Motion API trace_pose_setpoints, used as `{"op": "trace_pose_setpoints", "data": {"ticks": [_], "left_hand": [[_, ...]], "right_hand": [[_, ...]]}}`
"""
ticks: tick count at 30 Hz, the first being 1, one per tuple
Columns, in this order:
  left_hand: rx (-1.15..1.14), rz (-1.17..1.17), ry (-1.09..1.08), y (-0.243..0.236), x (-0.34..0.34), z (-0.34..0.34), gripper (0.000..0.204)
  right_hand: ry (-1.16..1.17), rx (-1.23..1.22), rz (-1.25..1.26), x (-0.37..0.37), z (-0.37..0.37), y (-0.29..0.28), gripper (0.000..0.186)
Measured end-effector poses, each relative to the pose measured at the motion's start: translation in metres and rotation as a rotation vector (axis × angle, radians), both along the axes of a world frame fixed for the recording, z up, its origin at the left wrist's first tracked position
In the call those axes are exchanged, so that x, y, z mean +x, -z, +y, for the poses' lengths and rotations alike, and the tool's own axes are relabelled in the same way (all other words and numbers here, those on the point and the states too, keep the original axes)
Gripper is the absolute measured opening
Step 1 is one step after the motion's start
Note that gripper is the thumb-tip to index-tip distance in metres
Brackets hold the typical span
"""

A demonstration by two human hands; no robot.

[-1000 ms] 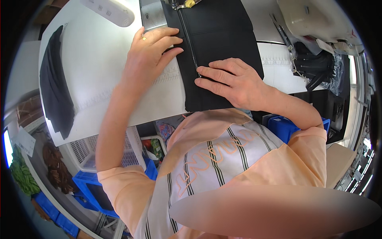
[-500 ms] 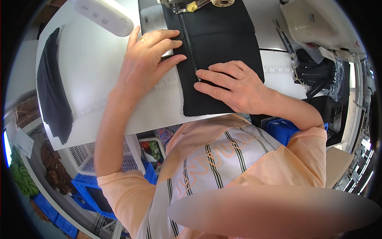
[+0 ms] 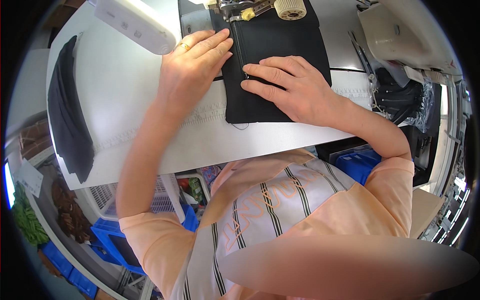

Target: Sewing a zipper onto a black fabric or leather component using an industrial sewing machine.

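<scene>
A black fabric panel (image 3: 280, 42) lies flat on the white worktop (image 3: 215, 145), its far end running under the metal head of a sewing machine (image 3: 235, 10). A zipper (image 3: 238, 47) runs lengthwise along the panel, close to its left edge. The left hand (image 3: 192, 62) lies over that left edge, its grip flat, with the fingers stretched out close together and the tips resting on the cloth beside the zipper; one finger wears a ring (image 3: 184, 46). The right hand (image 3: 302, 92) rests on the panel's near half, fingers loosely spread, index fingertip and thumb tip at the zipper's near end; whether that grip pinches the zipper there, I cannot tell. Beyond the panel's far part, a round cream knob (image 3: 290, 8) and a yellow lump (image 3: 247, 14) sit on the machine head. Left of the panel are a white rounded device (image 3: 135, 25) and, well apart, a dark cloth (image 3: 70, 115). Right of it lies a bundle of black strips (image 3: 397, 95) with clear plastic. A loose thread (image 3: 240, 127) curls just off its near edge.
</scene>
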State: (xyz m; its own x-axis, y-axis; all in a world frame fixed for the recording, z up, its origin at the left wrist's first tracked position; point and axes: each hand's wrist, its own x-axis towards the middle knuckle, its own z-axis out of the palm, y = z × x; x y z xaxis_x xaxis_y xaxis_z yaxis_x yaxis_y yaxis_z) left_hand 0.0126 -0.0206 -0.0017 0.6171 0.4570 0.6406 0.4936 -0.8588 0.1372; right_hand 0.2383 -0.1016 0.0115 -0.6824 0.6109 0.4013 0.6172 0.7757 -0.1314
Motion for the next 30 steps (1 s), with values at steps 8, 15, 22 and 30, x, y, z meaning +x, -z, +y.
{"op": "trace_pose_setpoints", "data": {"ticks": [8, 15, 22, 30], "left_hand": [[-0.055, -0.014, -0.015, 0.000, 0.002, -0.001, 0.023], [-0.053, -0.014, -0.015, 0.000, 0.002, -0.002, 0.024], [-0.158, 0.004, -0.007, -0.007, 0.001, -0.007, 0.027], [-0.133, -0.006, -0.052, -0.003, 0.002, 0.007, 0.025]], "right_hand": [[0.038, 0.031, 0.026, 0.001, 0.019, 0.001, 0.035], [0.038, 0.052, 0.051, 0.004, 0.037, 0.005, 0.035], [0.032, 0.052, 0.051, 0.009, 0.055, 0.006, 0.034], [0.341, -0.730, 0.534, 0.021, 0.059, -0.029, 0.027]]}}
